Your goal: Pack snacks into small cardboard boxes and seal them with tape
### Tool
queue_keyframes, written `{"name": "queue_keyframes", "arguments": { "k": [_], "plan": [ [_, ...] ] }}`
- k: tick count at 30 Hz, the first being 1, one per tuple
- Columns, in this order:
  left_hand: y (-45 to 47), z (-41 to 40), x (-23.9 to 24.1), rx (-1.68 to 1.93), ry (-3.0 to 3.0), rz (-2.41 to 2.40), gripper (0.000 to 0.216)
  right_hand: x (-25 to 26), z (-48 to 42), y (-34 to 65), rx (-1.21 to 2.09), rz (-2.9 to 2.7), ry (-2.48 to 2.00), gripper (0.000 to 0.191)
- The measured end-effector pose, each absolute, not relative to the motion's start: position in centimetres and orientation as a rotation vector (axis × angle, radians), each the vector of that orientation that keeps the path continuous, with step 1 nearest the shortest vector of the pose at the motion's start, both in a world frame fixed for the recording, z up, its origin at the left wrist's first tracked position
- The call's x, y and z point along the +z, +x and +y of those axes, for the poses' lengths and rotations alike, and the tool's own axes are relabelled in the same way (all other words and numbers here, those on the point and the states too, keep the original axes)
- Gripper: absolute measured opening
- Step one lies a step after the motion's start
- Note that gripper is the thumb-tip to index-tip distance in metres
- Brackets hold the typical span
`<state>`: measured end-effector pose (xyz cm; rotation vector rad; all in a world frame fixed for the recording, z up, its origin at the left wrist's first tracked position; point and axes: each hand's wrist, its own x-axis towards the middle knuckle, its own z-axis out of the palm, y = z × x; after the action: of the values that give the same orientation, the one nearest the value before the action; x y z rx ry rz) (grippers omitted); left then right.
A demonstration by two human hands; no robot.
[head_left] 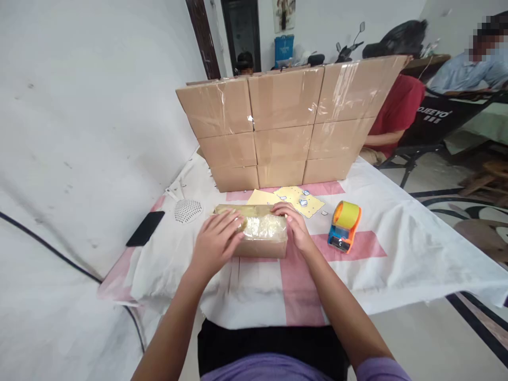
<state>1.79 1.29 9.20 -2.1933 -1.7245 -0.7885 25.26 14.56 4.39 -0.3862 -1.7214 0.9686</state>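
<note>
Centre of the frame, just below the middle, I have the small cardboard box lying on the cloth-covered table, its top shiny and wrinkled with clear tape. I read the step in hand as pressing that tape down. To do it well, I'd want the palm sweeping from the middle toward the edges so the creases flatten, while the other hand braces the end without denting the cardboard.

The left hand lies over the left part of the top, fingers nearly straight and close together, palm down, pinching nothing that I can see. The right hand is loosely curved at the right end, fingertips on the far top edge and thumb near the side; I can't tell how hard it presses.

Just beyond the box are the yellow sheets; right of centre sits the orange and blue tape dispenser. Left of centre I see a white mesh piece and a flat black slab. A wall of taped cartons fills the upper middle, and a person in a red shirt sits at upper right.
</note>
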Motion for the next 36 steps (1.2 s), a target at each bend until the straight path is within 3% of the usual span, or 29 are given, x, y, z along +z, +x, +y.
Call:
{"name": "queue_keyframes", "arguments": {
  "k": [4,7,11,14,17,19,30,36],
  "plan": [
    [4.5,2.7,9.5,-0.429,-2.407,-1.728,0.060,4.3,14.4,24.8,0.899,-1.746,-0.399,0.026],
    [5.1,3.3,9.0,-0.351,-2.417,-1.797,0.057,4.4,13.6,24.7,0.827,-1.775,-0.460,0.018],
    [4.6,3.2,8.7,-0.385,-2.417,-1.789,0.059,4.5,12.5,27.9,0.425,-1.500,-0.769,0.021],
    [4.1,2.9,8.7,-0.432,-2.417,-1.718,0.057,3.7,13.2,33.1,0.205,-1.106,-1.055,0.034],
    [4.2,2.7,8.7,-0.501,-2.349,-1.632,0.053,2.1,14.9,37.9,0.420,-0.919,-1.180,0.056],
    [4.7,2.6,8.7,-0.554,-2.290,-1.612,0.052,0.9,15.9,39.6,0.648,-0.958,-1.188,0.059],
    [8.0,2.6,8.4,-0.533,-2.273,-1.643,0.041,-1.9,16.5,39.2,0.770,-1.306,-1.221,0.035],
    [8.5,2.7,9.4,-0.504,-2.304,-1.720,0.032,-2.1,16.4,39.2,0.754,-1.362,-1.270,0.036]
  ]
}}
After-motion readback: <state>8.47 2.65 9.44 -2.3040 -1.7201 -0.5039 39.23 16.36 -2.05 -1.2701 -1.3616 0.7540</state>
